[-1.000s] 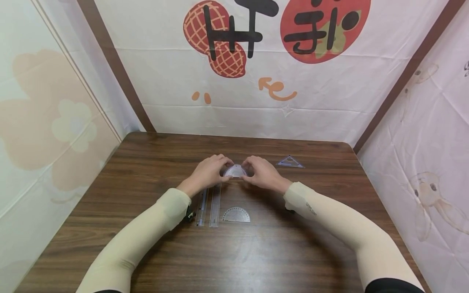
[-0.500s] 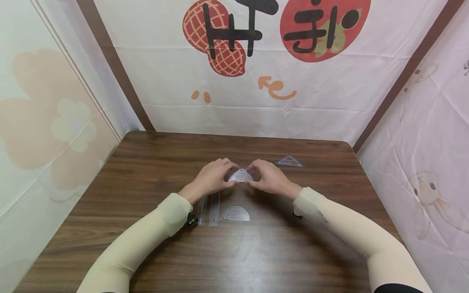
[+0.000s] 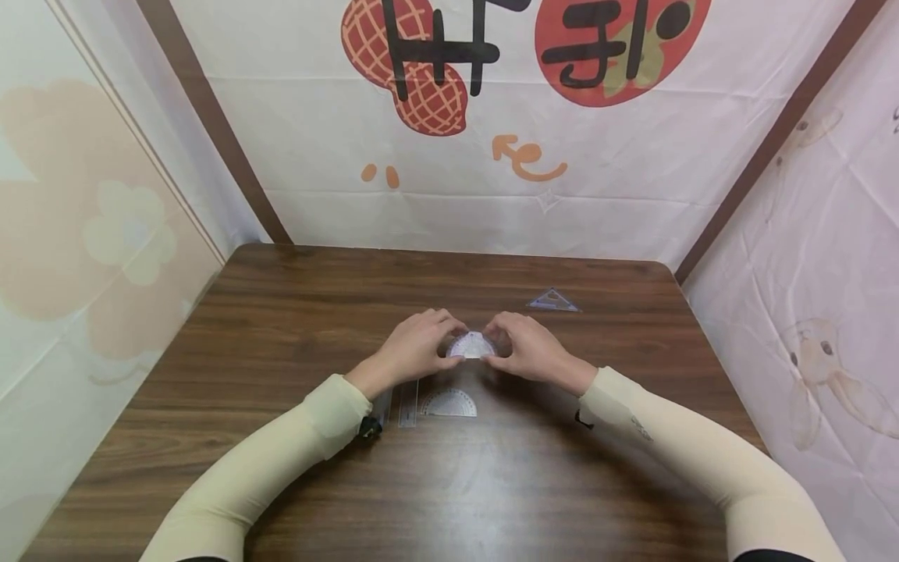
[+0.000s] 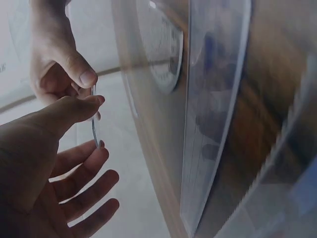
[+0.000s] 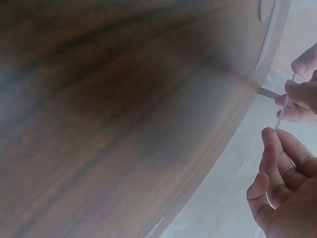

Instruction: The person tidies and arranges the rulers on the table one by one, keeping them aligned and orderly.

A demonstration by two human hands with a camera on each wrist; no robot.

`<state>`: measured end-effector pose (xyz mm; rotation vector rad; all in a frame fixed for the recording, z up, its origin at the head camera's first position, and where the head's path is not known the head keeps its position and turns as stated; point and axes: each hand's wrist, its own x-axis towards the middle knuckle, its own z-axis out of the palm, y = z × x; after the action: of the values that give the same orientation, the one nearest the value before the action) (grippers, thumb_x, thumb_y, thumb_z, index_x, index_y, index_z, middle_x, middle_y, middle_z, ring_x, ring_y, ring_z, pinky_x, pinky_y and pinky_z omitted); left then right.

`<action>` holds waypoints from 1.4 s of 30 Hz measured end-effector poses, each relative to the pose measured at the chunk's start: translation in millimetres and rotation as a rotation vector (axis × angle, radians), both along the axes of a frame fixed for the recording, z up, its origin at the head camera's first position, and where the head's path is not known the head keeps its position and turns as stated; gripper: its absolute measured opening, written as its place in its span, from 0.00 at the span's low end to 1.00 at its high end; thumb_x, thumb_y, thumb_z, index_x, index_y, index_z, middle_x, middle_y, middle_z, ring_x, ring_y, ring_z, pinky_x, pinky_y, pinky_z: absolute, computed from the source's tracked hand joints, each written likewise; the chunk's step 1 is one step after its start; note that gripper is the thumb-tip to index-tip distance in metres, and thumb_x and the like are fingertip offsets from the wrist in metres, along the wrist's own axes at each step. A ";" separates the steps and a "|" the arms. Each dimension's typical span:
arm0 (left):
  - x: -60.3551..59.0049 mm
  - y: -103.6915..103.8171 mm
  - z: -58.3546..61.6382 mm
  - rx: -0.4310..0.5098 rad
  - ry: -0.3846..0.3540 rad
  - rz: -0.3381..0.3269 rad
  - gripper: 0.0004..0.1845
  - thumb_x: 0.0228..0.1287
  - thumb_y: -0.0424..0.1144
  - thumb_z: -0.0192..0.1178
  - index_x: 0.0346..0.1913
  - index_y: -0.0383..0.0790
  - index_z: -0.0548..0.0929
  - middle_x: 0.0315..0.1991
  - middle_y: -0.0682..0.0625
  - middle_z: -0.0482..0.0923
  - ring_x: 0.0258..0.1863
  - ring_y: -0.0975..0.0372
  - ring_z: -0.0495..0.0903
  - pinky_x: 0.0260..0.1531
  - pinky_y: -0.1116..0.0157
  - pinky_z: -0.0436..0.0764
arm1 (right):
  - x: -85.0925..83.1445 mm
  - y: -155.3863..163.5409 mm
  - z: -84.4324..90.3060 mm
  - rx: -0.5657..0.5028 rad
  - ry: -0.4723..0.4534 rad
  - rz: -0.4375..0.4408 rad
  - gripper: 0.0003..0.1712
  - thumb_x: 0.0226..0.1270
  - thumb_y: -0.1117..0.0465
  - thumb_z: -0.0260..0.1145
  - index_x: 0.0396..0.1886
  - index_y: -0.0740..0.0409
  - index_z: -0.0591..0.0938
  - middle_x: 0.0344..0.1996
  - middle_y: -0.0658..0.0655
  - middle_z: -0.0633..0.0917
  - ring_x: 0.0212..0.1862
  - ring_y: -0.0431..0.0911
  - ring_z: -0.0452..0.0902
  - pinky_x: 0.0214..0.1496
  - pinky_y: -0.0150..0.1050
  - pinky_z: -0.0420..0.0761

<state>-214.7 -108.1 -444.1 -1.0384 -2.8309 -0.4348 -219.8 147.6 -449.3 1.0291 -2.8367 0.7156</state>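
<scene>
over brown table point(image 3: 281, 312), left hand point(image 3: 414, 347) and right hand point(image 3: 530, 351) (2 forearms angled inward) pinch clear protractor point(image 3: 472, 346) by fingertips.

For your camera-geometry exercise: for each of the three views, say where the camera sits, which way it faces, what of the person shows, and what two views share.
Head: worn high, facing forward and down at the table; shows both sleeved arms, the left hand and right hand holding a clear protractor.
Left wrist: sits at the left wrist, facing along the tabletop; shows the left hand and the right hand's fingers.
Right wrist: sits at the right wrist, facing across the tabletop; shows fingers.
Shared: both wrist views show the protractor edge-on.
</scene>
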 end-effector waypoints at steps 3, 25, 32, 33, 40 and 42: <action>4.8 4.3 0.4 -0.008 0.004 -0.004 0.26 0.68 0.53 0.75 0.62 0.44 0.87 0.55 0.49 0.85 0.51 0.55 0.82 0.52 0.54 0.83 | 5.2 4.2 0.4 -0.012 0.001 0.007 0.23 0.65 0.51 0.82 0.52 0.57 0.85 0.45 0.52 0.88 0.44 0.46 0.83 0.47 0.45 0.84; 24.2 26.9 -0.2 -0.078 0.004 -0.028 0.28 0.67 0.57 0.75 0.63 0.45 0.86 0.54 0.50 0.84 0.51 0.56 0.82 0.52 0.56 0.83 | 27.4 20.5 5.7 0.128 0.042 0.027 0.28 0.63 0.49 0.82 0.59 0.58 0.88 0.45 0.52 0.87 0.46 0.46 0.81 0.51 0.52 0.83; 30.3 30.4 0.1 -0.082 -0.007 -0.060 0.30 0.66 0.57 0.76 0.64 0.45 0.85 0.55 0.50 0.85 0.52 0.55 0.82 0.55 0.55 0.83 | 35.0 25.9 7.3 0.142 0.048 0.046 0.27 0.64 0.48 0.82 0.57 0.57 0.87 0.45 0.51 0.88 0.43 0.44 0.80 0.49 0.50 0.82; 30.9 30.9 -0.2 -0.088 -0.009 -0.062 0.30 0.65 0.58 0.76 0.64 0.46 0.85 0.56 0.50 0.84 0.53 0.55 0.83 0.56 0.55 0.83 | 35.5 26.5 6.9 0.140 0.045 0.049 0.27 0.64 0.48 0.82 0.57 0.56 0.87 0.44 0.50 0.88 0.42 0.43 0.79 0.48 0.50 0.82; 36.5 33.7 -5.5 -0.109 -0.026 -0.070 0.30 0.65 0.59 0.75 0.63 0.46 0.85 0.56 0.50 0.85 0.59 0.53 0.83 0.64 0.51 0.80 | 39.7 28.6 3.6 0.121 -0.014 0.063 0.23 0.61 0.51 0.84 0.50 0.54 0.87 0.35 0.45 0.84 0.35 0.39 0.75 0.41 0.41 0.80; 38.3 35.1 -6.8 -0.112 -0.026 -0.076 0.30 0.65 0.60 0.75 0.62 0.47 0.85 0.56 0.50 0.85 0.60 0.53 0.82 0.67 0.51 0.79 | 41.5 29.5 3.6 0.126 -0.031 0.068 0.22 0.61 0.52 0.84 0.49 0.53 0.86 0.34 0.44 0.84 0.34 0.38 0.74 0.39 0.40 0.79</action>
<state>-176.4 -73.0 -450.9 -1.1714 -2.8757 -0.3018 -178.3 177.1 -445.7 1.1461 -2.9192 0.5688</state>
